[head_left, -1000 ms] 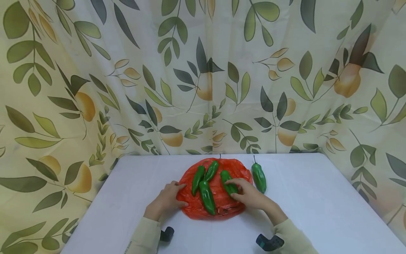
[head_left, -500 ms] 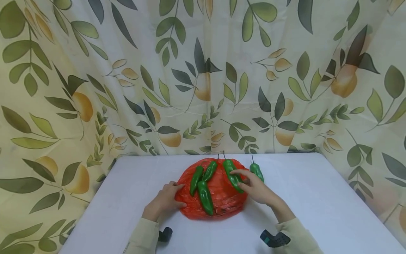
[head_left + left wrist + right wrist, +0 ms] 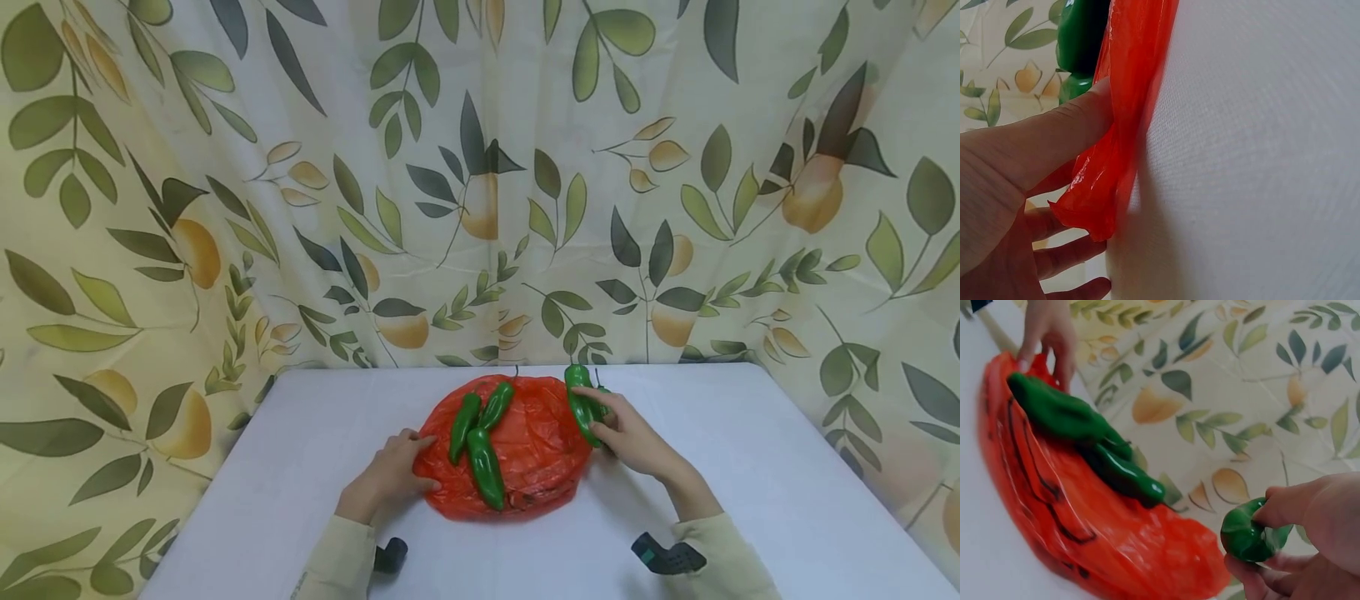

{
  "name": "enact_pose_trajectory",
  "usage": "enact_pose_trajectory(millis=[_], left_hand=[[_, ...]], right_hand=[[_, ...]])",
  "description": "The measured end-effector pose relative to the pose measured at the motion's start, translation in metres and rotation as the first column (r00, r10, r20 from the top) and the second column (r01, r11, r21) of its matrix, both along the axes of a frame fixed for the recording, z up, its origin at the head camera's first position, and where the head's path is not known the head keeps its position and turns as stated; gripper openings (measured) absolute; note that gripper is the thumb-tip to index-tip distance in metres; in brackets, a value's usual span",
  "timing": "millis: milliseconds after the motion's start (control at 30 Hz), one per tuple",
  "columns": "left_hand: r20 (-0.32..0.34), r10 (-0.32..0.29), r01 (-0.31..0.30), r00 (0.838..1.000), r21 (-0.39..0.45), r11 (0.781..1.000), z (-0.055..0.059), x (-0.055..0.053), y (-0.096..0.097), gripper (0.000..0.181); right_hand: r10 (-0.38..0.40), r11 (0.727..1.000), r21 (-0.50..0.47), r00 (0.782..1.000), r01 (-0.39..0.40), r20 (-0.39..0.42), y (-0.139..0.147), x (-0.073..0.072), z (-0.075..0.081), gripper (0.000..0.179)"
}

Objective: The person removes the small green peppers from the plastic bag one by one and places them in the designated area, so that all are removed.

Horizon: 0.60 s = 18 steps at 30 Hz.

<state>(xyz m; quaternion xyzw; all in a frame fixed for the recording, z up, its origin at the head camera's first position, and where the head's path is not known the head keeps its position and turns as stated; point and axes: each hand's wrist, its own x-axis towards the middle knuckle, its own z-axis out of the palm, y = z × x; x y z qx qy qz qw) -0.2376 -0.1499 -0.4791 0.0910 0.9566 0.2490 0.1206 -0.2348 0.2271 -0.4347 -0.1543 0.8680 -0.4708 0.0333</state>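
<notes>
A red plastic bag (image 3: pixel 536 442) lies spread flat on the white table. On its left half rest three green peppers: a slim one (image 3: pixel 465 427), one toward the back (image 3: pixel 497 406) and a larger one in front (image 3: pixel 487 471). My left hand (image 3: pixel 385 472) pinches the bag's left edge, thumb (image 3: pixel 1079 112) on top and index finger behind the red film. My right hand (image 3: pixel 637 437) holds another green pepper (image 3: pixel 579 398) at the bag's right edge, between thumb and fingers; in the right wrist view this pepper (image 3: pixel 1245 532) shows end-on. One more pepper (image 3: pixel 602 389) is mostly hidden behind that hand.
The white table (image 3: pixel 757 475) stretches to both sides. A curtain (image 3: pixel 480 208) printed with leaves and fruit hangs right behind its back edge. Small black devices sit at the left wrist (image 3: pixel 391 556) and the right wrist (image 3: pixel 667 556).
The right hand has carried its pepper rightward and up from the middle of the bag to the bag's right edge, beside the pepper there. The left hand has stayed on the bag.
</notes>
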Motion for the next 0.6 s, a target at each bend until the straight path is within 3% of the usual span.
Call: enact_pose_trajectory(millis=[200,600], left_hand=[[-0.012,0.007,-0.007,1.000,-0.009,1.000,-0.001,-0.001,0.000,0.077],[-0.019,-0.002,0.002,1.000,-0.003,1.000,0.002,0.000,0.001,0.077]], right_hand=[[-0.073,0.996,0.056,0.997,0.073,-0.011,0.015,-0.004,0.001,0.059],[-0.133,0.981,0.140,0.991,0.134,-0.016,0.036,-0.008,-0.008,0.059]])
